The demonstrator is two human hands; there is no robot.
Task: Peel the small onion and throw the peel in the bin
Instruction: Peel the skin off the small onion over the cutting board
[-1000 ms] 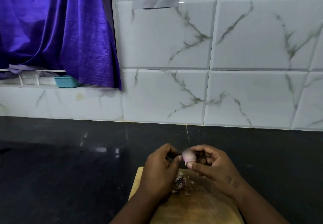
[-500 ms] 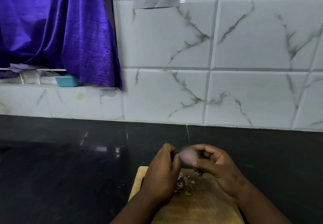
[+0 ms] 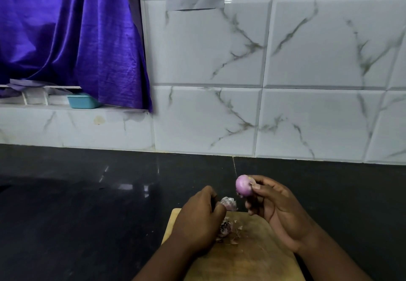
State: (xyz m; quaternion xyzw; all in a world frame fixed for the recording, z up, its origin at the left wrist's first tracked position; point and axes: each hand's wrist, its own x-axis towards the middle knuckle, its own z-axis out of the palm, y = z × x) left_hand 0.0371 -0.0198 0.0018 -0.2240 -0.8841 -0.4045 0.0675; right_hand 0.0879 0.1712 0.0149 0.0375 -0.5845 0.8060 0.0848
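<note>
My right hand pinches a small pink peeled onion between thumb and fingertips, raised above the far edge of the wooden cutting board. My left hand sits lower and to the left, its fingers curled round a pale piece of onion peel. A small heap of peel scraps lies on the board just beside my left hand. No bin is in view.
The board rests on a black countertop that runs back to a white marble-tiled wall. A purple curtain hangs at the upper left over a ledge with a small teal container.
My hands were together on the onion. They have come apart: the right hand lifted the onion up and right, and the left hand drew away holding a torn-off piece of peel.
</note>
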